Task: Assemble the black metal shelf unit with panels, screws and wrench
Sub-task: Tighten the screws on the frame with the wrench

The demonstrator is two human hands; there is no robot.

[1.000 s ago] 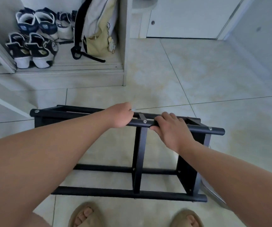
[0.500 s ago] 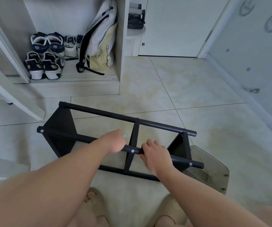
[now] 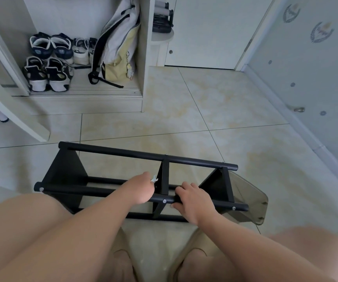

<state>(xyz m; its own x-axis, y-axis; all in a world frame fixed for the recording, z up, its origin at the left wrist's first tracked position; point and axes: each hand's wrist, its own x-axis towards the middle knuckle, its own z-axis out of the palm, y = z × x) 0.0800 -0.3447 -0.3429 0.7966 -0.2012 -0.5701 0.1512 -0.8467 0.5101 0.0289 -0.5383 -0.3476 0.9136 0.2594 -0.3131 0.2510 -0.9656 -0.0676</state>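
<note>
Two hands at near rail (image 3: 95, 191): right hand (image 3: 192, 202) fingers (image 3: 186, 187) curled round tube beside centre screw (image 3: 164, 201); left hand (image 3: 141, 190) fisted on small silver wrench (image 3: 154, 178), tip poking out. Black shelf frame (image 3: 143, 154) on tile floor (image 3: 184, 110), close before sandals (image 3: 194, 261). Likely stiff, light, paint slick; lift by rails, not thin panels. Smoked panel (image 3: 249, 192) just beside right end; shoes (image 3: 48, 76), backpack (image 3: 117, 49) well apart, no obstruction.

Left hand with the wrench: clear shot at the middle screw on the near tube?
Probably yes. The left hand holds the wrench just beside the middle screw, whose head shows uncovered on the near tube. The right hand grips that tube on the screw's other side, so room is tight but open.
</note>
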